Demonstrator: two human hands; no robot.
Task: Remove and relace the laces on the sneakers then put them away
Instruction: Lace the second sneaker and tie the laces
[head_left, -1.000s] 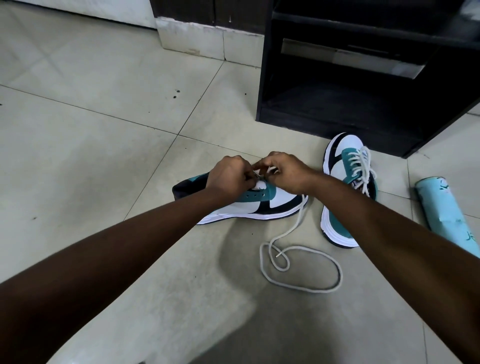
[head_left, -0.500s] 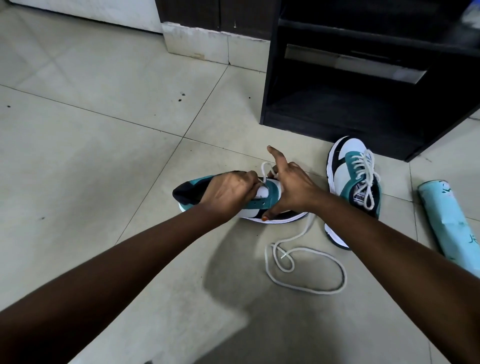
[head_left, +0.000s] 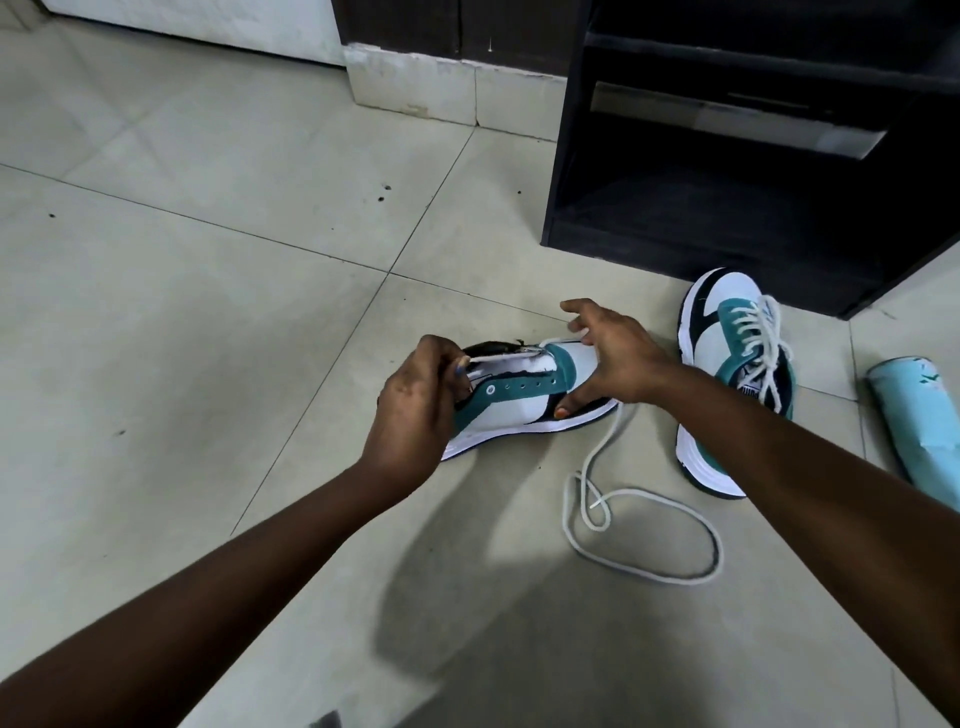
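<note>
A teal, white and black sneaker (head_left: 519, 402) lies on its side on the floor tiles, toe to the right, its row of eyelets bare. My left hand (head_left: 421, 405) grips its heel end and pinches the tongue edge. My right hand (head_left: 610, 358) spans the toe end, thumb on the sole edge, and a bit of white lace (head_left: 639, 519) runs under its fingers. The rest of that lace trails in loose loops on the floor to the right. The second sneaker (head_left: 737, 374) stands upright further right, fully laced.
A dark open shelf unit (head_left: 727, 182) stands just behind the laced sneaker. A light-blue cylinder (head_left: 919, 421) lies on the floor at the far right. Pale floor tiles (head_left: 182, 312) stretch to the left. A tiled plinth (head_left: 415, 83) is at the back.
My hands have moved apart: the left went back to the heel and tongue, the right slid to the toe with fingers spread. The eyelet row, covered before, now shows.
</note>
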